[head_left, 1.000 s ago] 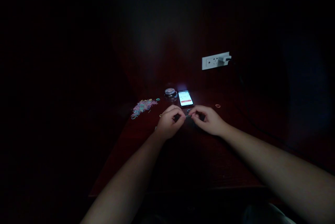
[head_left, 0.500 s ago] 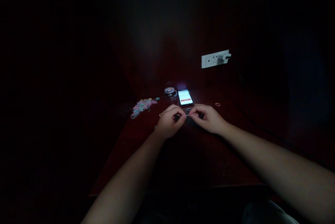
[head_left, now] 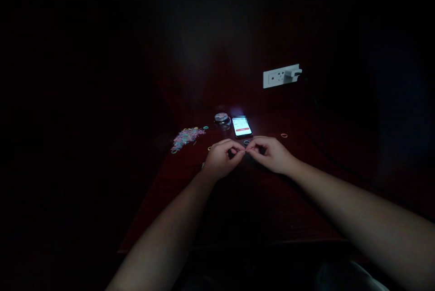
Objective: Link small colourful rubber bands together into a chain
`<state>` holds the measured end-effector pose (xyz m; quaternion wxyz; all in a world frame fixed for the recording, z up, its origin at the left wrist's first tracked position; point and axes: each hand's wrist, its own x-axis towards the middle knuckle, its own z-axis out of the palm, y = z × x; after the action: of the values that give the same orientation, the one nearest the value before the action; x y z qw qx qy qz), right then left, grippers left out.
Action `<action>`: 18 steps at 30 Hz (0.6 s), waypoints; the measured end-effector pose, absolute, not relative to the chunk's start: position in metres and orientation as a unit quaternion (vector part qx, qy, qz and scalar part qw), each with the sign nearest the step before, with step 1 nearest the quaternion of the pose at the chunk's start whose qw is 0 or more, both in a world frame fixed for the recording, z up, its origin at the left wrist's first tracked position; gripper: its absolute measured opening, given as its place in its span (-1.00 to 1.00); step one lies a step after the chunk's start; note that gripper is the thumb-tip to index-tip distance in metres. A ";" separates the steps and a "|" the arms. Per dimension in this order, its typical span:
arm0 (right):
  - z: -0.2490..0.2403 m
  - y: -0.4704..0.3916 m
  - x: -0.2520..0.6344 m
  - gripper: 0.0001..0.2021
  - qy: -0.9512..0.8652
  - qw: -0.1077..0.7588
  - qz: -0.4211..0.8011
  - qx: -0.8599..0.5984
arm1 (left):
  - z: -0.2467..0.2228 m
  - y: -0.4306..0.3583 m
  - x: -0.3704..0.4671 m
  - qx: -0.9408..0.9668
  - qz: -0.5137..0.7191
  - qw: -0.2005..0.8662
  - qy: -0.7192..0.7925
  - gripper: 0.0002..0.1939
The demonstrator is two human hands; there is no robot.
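Note:
Over the dark red table [head_left: 272,205], my left hand [head_left: 222,158] and my right hand [head_left: 270,154] meet with thumbs and forefingers pinched, fingertips almost touching. Between them is a thin pale strand, which looks like a small rubber band; the fingertips hide most of it. Just beyond the fingertips lies a small bluish-grey rubber band [head_left: 246,143]. A yellow rubber band [head_left: 210,149] shows partly behind my left hand. To the left is a loose pile of coloured rubber bands [head_left: 188,138], mostly pink, purple and green.
A lit phone [head_left: 242,126] lies beyond my hands, with a clear lidded jar [head_left: 222,119] at its left. An orange rubber band [head_left: 284,135] rests off to the right. A wall socket [head_left: 281,76] holds a white plug. Much of the surrounding room is dark.
My fingertips have come closer together, narrowing the gap where the pale strand showed. The view has shifted very slightly. Phone, jar and pile stay in place.

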<state>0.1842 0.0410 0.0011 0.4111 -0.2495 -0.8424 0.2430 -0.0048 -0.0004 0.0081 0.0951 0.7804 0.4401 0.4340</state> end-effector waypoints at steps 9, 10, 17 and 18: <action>0.000 0.041 0.183 -0.88 -0.830 0.421 0.242 -0.273 | 0.004 0.001 -0.003 0.776 0.427 0.093 0.454 -0.93; -0.001 0.041 0.183 -0.88 -0.829 0.422 0.242 -0.275 | 0.003 0.001 -0.003 0.775 0.427 0.096 0.455 -0.93; -0.001 0.041 0.182 -0.89 -0.823 0.422 0.241 -0.295 | 0.001 0.000 -0.001 0.774 0.423 0.113 0.458 -0.90; -0.001 0.041 0.182 -0.88 -0.825 0.420 0.236 -0.295 | 0.001 0.001 -0.002 0.774 0.422 0.112 0.459 -0.91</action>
<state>0.1822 0.0413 -0.0005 0.4197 -0.2954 -0.8252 0.2360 -0.0017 0.0005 0.0006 0.1117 0.7739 0.4590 0.4218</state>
